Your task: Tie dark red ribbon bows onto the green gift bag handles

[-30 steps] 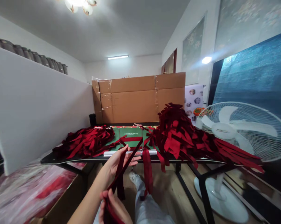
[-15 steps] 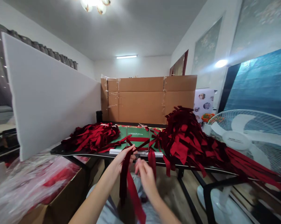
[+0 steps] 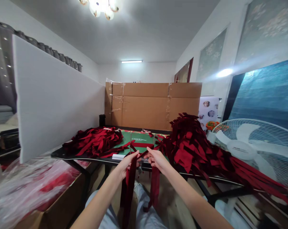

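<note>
My left hand (image 3: 127, 163) and my right hand (image 3: 156, 159) meet at the near edge of the black table (image 3: 62, 154). Both pinch a dark red ribbon (image 3: 131, 184) that crosses between them and hangs down past my knees. A second ribbon tail (image 3: 154, 187) drops below my right hand. Just beyond my fingers lies a green gift box (image 3: 139, 141) with a red band across it and ribbon tied around it.
A low heap of red ribbons (image 3: 96, 141) lies on the table's left, a taller heap (image 3: 194, 144) on its right. A white board (image 3: 55, 101) stands at left, a cardboard wall (image 3: 153, 105) behind, a white fan (image 3: 251, 146) at right, plastic-wrapped goods (image 3: 26, 187) at lower left.
My right hand has risen from low near my lap to the table edge beside my left hand, bringing the ribbon up with it. The view has shifted slightly to the left.
</note>
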A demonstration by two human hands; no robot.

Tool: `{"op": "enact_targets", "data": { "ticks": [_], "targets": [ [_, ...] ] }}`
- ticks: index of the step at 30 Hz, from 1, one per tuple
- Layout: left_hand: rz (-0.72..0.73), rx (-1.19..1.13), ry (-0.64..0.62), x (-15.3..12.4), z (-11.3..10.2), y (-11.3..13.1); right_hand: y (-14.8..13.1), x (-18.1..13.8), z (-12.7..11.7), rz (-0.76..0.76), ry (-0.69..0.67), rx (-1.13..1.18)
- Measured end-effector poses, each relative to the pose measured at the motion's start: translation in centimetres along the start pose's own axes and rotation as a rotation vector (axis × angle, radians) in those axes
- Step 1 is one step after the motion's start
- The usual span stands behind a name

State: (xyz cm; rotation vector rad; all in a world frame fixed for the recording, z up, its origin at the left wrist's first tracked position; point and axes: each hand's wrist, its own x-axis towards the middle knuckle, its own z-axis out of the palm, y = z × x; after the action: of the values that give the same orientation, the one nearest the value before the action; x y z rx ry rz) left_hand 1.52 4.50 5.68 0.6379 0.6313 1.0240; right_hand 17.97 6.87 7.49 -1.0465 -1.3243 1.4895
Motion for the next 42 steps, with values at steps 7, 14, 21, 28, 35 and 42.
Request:
{"op": "enact_targets", "data": {
  "ticks": [7, 14, 21, 28, 35, 42],
  "targets": [
    [0.054, 0.096, 0.060, -0.5, 0.7, -0.1, -0.2, 0.1, 0.1, 0.007, 0.004, 0.070],
    [0.363, 0.388, 0.030, 0.2, 1.9, -0.3, 0.2, 0.4, 0.0, -0.085, -0.033, 0.087],
    [0.467, 0.452, 0.022, 2.9, 2.1, -1.0, 0.6, 0.9, 0.0, -0.098, -0.034, 0.067],
    [0.540, 0.566, 0.103, 3.2, 1.5, -0.8, 1.3, 0.8, 0.6, -0.149, 0.012, 0.130],
    [0.581, 0.617, 0.123, 2.9, 1.4, -0.6, 1.2, -1.0, 1.2, 0.024, -0.174, 0.179],
    [0.579, 0.658, 0.141, 2.4, 1.6, -0.5, 1.3, -2.1, 1.0, -0.085, -0.057, 0.062]
  ]
}}
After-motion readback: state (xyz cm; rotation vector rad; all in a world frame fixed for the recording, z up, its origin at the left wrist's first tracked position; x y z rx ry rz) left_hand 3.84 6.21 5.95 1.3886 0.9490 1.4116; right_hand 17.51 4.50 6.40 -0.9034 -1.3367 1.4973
